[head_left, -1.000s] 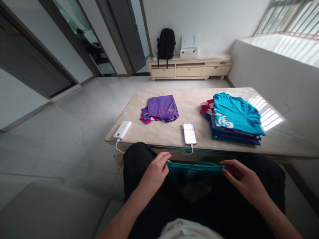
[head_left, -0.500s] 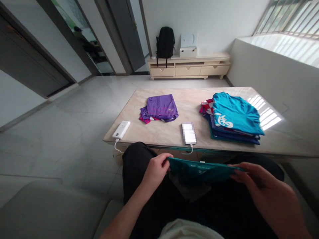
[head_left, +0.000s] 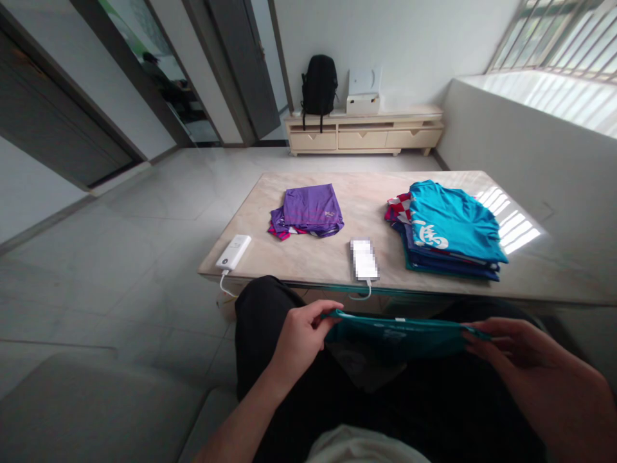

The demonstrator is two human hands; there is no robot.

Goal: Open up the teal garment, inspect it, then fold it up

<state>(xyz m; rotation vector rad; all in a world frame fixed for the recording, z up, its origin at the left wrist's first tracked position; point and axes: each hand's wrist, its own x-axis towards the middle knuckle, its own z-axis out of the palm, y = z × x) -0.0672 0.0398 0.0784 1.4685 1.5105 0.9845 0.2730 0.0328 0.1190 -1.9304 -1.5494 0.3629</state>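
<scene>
A teal garment (head_left: 400, 333) is stretched flat over my lap, a small white tag showing near its top edge. My left hand (head_left: 301, 341) pinches its left end and my right hand (head_left: 520, 350) pinches its right end. I sit with dark trousers (head_left: 270, 321) just in front of a marble low table (head_left: 337, 257). On the table lie a folded purple garment (head_left: 311, 209) at the left and a stack of folded shirts (head_left: 446, 231), turquoise one on top, at the right.
A white power bank (head_left: 234, 252) with a cable sits at the table's near-left corner, a phone (head_left: 364, 258) near the front edge. Beyond stands a low cabinet (head_left: 366, 134) with a black backpack (head_left: 318, 87) and white box (head_left: 362, 103). A grey sofa (head_left: 96, 411) lies under me.
My right hand has slid to the right, pulling the teal garment out wider across my lap. My left hand stays almost in place, holding its end.
</scene>
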